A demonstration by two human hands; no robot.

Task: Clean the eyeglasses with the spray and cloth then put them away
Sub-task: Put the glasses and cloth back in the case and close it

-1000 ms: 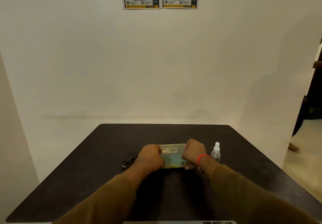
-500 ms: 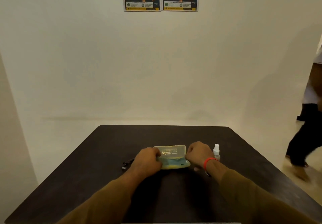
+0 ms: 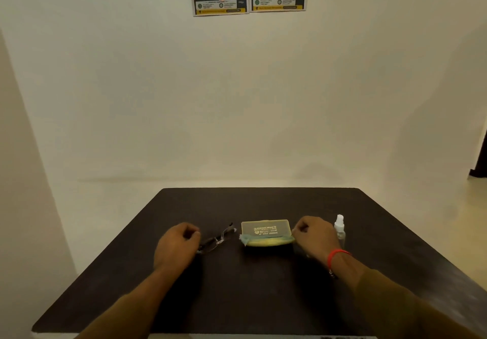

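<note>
1. The eyeglasses (image 3: 217, 239) lie on the dark table (image 3: 263, 299), long axis running from near-left to far-right.
2. The left hand (image 3: 176, 246), loosely curled, touches their near end and seems to pinch it; the right hand (image 3: 312, 236) rests curled, empty, against the open case (image 3: 266, 232).
3. The case lid's print is unreadable.
</note>
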